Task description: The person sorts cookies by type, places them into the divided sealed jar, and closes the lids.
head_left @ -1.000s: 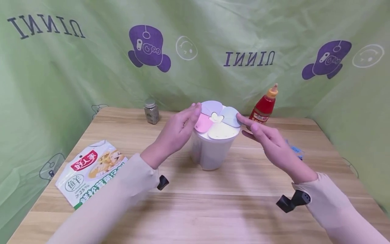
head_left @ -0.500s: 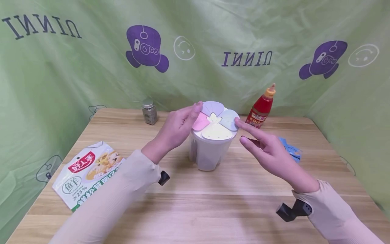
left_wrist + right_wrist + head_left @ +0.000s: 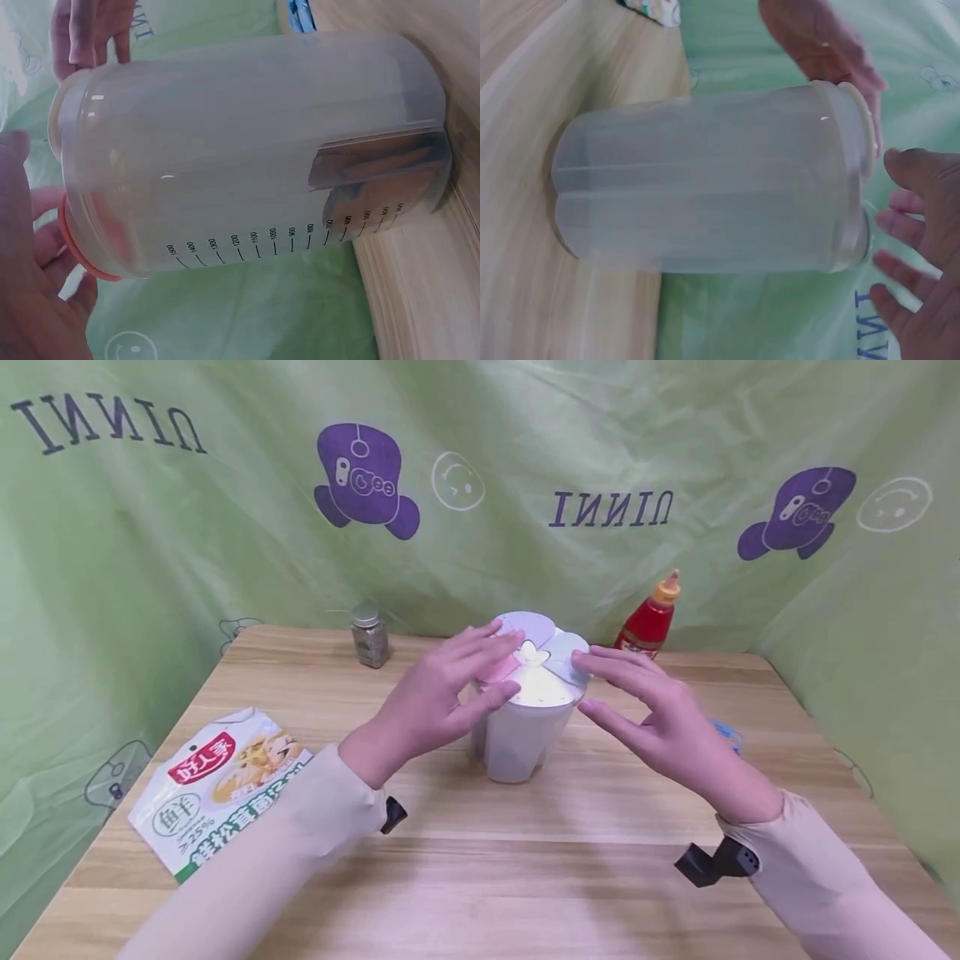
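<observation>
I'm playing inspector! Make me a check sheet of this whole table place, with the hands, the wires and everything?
Surface: wood-grain table, container standing on it.
Job's things: translucent container, upright, with a flower-petal lid; something brown shows low inside.
Clutter: white food pouch lying flat; spice jar and red sauce bottle upright; blue packet, partly hidden.
Grips: bare hands; left grip over the pink petal, right grip at the blue petal; fingers extended, firm contact unclear.
Cables: nothing seen.
Surroundings: green curtain with purple cartoon prints and lettering.
</observation>
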`<state>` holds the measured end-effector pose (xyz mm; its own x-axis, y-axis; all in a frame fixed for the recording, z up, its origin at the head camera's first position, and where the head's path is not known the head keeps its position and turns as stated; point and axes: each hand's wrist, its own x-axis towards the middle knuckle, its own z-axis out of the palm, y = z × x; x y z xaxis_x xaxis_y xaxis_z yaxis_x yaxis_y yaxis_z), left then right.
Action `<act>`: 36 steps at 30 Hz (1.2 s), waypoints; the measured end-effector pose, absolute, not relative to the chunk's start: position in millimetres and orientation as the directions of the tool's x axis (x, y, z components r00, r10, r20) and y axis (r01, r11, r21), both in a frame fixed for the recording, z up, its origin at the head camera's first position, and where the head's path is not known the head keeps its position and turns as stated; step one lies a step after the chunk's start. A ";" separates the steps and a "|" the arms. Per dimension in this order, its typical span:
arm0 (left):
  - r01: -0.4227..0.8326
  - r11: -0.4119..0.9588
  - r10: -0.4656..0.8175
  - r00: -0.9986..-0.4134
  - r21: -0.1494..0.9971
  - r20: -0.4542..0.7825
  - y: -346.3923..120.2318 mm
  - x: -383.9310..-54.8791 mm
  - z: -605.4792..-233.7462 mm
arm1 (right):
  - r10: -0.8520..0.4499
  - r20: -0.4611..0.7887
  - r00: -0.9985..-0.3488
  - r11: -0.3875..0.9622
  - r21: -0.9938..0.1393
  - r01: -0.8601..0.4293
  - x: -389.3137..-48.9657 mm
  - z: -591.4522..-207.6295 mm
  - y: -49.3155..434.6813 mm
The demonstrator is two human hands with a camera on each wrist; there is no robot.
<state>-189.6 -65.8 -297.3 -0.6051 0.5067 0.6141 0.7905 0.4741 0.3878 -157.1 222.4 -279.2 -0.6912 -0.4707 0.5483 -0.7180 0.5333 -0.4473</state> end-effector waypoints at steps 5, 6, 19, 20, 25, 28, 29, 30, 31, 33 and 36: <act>0.869 0.441 0.578 -0.467 0.226 0.669 -67.7 -185.0 -299.3 | -0.569 0.572 -0.591 0.484 -0.348 -0.803 -162.6 -280.5 215.0; 0.878 0.433 0.587 -0.448 0.206 0.674 -68.1 -184.7 -300.1 | -0.584 0.568 -0.580 0.476 -0.340 -0.811 -163.5 -280.6 213.7; 0.908 0.367 0.623 -0.403 0.205 0.671 -69.7 -186.6 -304.3 | -0.623 0.585 -0.519 0.396 -0.337 -0.854 -174.6 -283.4 216.2; 0.907 0.364 0.620 -0.406 0.213 0.671 -70.0 -186.7 -304.6 | -0.622 0.593 -0.512 0.385 -0.338 -0.859 -175.7 -283.8 216.0; 0.898 0.355 0.598 -0.431 0.259 0.676 -69.9 -187.2 -306.0 | -0.605 0.625 -0.493 0.343 -0.354 -0.870 -179.3 -286.6 214.9; 0.897 0.349 0.589 -0.436 0.272 0.680 -70.2 -187.4 -304.7 | -0.598 0.637 -0.485 0.326 -0.360 -0.874 -181.5 -285.8 213.6; 0.896 0.349 0.587 -0.438 0.275 0.681 -70.2 -187.7 -304.4 | -0.597 0.640 -0.484 0.323 -0.361 -0.875 -182.2 -285.3 213.2; 0.896 0.349 0.585 -0.438 0.276 0.682 -70.1 -187.9 -304.2 | -0.595 0.638 -0.490 0.324 -0.367 -0.872 -182.8 -284.7 213.1; 0.895 0.350 0.583 -0.440 0.277 0.683 -69.8 -188.1 -304.1 | -0.591 0.641 -0.490 0.320 -0.371 -0.872 -183.4 -284.1 212.9; 0.892 0.352 0.578 -0.445 0.282 0.685 -69.0 -188.5 -304.8 | -0.580 0.639 -0.505 0.325 -0.388 -0.863 -183.5 -283.6 213.2; 0.887 0.361 0.578 -0.454 0.287 0.678 -66.7 -187.9 -305.4 | -0.554 0.645 -0.526 0.327 -0.412 -0.850 -183.5 -283.7 214.1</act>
<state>-187.9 -66.7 -305.4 -0.4543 0.5783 0.6777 0.8874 0.3609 0.2869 -183.5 214.1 -283.7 -0.5259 -0.5544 0.6450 -0.8504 0.3269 -0.4124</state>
